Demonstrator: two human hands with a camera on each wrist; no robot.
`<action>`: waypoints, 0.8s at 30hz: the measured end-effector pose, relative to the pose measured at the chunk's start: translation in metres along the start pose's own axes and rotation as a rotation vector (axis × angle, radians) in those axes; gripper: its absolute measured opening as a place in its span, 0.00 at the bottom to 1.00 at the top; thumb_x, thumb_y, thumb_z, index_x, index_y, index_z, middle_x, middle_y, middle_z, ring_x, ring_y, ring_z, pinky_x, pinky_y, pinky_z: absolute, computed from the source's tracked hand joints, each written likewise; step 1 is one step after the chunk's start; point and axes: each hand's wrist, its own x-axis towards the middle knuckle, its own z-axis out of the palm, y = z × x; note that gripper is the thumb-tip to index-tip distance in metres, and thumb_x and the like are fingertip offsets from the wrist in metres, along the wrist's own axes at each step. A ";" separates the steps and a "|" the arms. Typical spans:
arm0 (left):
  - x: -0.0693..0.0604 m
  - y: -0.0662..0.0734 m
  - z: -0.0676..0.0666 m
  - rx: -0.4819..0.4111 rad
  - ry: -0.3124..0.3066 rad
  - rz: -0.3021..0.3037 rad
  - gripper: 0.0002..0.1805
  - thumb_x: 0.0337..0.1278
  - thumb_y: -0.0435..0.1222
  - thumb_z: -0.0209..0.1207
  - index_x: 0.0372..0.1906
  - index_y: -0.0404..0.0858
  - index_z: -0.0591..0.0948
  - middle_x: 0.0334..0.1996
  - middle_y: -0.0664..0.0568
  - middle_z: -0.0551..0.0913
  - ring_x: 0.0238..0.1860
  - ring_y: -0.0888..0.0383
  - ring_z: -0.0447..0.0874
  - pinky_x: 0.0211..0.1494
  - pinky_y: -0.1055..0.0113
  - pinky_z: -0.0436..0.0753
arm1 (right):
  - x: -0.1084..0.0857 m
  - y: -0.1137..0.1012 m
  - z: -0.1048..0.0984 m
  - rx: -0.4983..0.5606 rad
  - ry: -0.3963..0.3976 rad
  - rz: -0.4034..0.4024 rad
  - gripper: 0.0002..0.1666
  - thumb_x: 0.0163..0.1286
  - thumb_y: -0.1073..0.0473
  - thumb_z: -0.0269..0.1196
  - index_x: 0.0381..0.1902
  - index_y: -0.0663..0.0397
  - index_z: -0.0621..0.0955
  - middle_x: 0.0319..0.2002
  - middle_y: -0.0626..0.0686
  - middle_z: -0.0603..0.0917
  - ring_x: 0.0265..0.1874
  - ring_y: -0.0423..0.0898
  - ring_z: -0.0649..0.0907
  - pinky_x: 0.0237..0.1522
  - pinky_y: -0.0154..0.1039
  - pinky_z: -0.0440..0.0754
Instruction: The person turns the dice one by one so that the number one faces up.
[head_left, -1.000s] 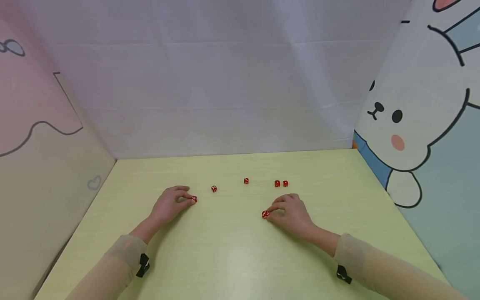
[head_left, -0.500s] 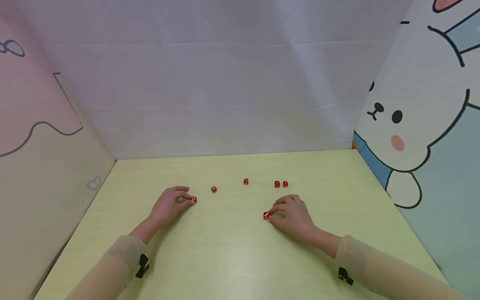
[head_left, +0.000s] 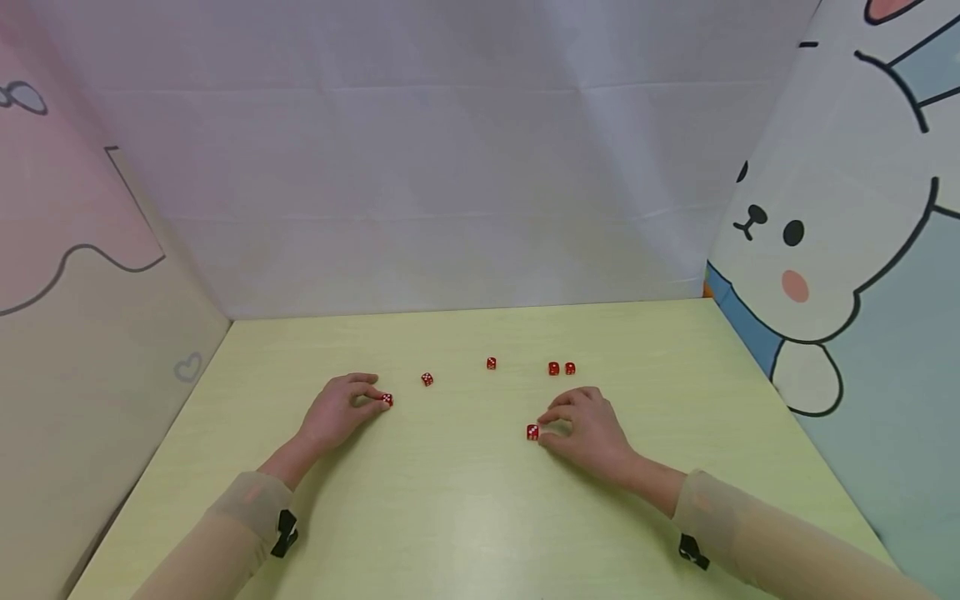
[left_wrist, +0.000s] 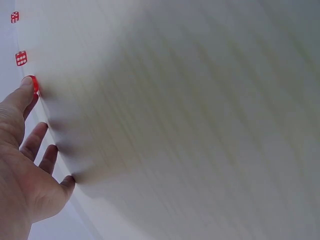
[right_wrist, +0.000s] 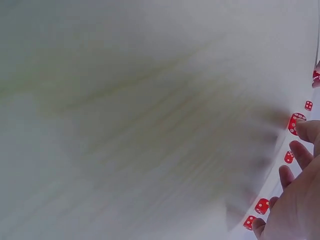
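Left hand (head_left: pixel 341 412): fingers pinch small red cubic die with white pips (head_left: pixel 387 400). Right hand (head_left: pixel 587 431): fingers slightly parted, apparently gripping nothing; second white-pipped red die (head_left: pixel 532 432) just past tips, on tabletop (head_left: pixel 420 500). Best ease right fingers straight back, avoiding nudge.

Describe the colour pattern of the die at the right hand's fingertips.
The die is red with white pips; the right wrist view shows it best.
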 end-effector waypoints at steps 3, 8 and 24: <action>-0.001 0.001 -0.001 0.002 -0.001 -0.003 0.10 0.65 0.42 0.69 0.42 0.40 0.90 0.64 0.40 0.79 0.68 0.35 0.70 0.72 0.38 0.65 | 0.002 -0.001 -0.002 -0.005 -0.003 -0.004 0.09 0.59 0.51 0.77 0.39 0.39 0.91 0.48 0.45 0.83 0.58 0.55 0.72 0.61 0.59 0.70; -0.001 0.003 -0.003 0.002 0.003 0.000 0.10 0.64 0.42 0.69 0.41 0.40 0.90 0.63 0.40 0.80 0.68 0.35 0.70 0.72 0.38 0.65 | 0.006 -0.005 -0.007 -0.097 -0.016 -0.054 0.10 0.58 0.49 0.77 0.38 0.39 0.92 0.47 0.45 0.83 0.58 0.55 0.73 0.61 0.58 0.72; -0.002 0.007 -0.005 0.007 0.007 0.003 0.09 0.64 0.42 0.69 0.41 0.40 0.90 0.63 0.40 0.80 0.68 0.35 0.70 0.72 0.38 0.65 | 0.011 -0.018 -0.013 -0.157 -0.059 -0.071 0.09 0.56 0.47 0.79 0.34 0.38 0.91 0.45 0.45 0.83 0.56 0.53 0.74 0.59 0.56 0.73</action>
